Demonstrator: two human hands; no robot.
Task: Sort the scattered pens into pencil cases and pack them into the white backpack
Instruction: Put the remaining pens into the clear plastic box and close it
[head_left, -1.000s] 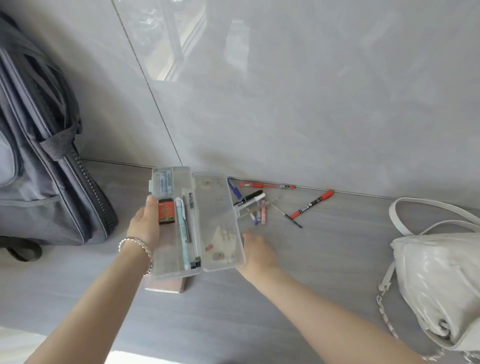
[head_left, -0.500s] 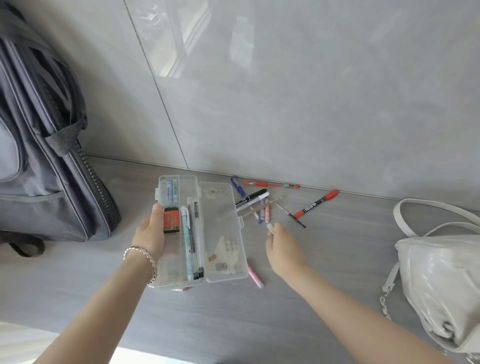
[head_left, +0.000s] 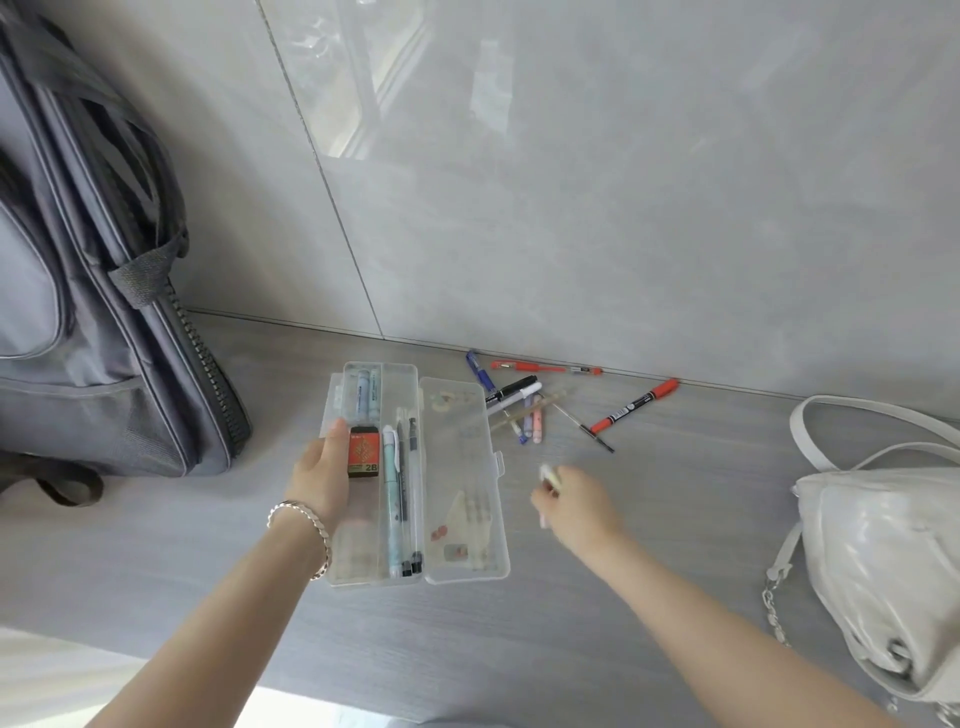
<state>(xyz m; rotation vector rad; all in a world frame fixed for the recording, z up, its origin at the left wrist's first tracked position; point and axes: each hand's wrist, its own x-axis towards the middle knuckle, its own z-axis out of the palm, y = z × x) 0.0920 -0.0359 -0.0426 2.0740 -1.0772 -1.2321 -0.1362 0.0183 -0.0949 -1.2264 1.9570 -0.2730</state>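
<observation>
A grey backpack (head_left: 104, 312) fills the left of the frame. At centre, your left hand (head_left: 324, 475) grips the open clear pencil case (head_left: 462, 467), which has a few stored pens (head_left: 400, 493) inside. Just right of it, your blurred right hand (head_left: 576, 501) curls its fingers round a small pale pen (head_left: 549, 475). Several scattered pens (head_left: 524, 410) remain unsorted along the wall (head_left: 623, 208) edge above. Bare surface (head_left: 701, 519) separates them from the unpacked white backpack (head_left: 883, 561) at far right.
</observation>
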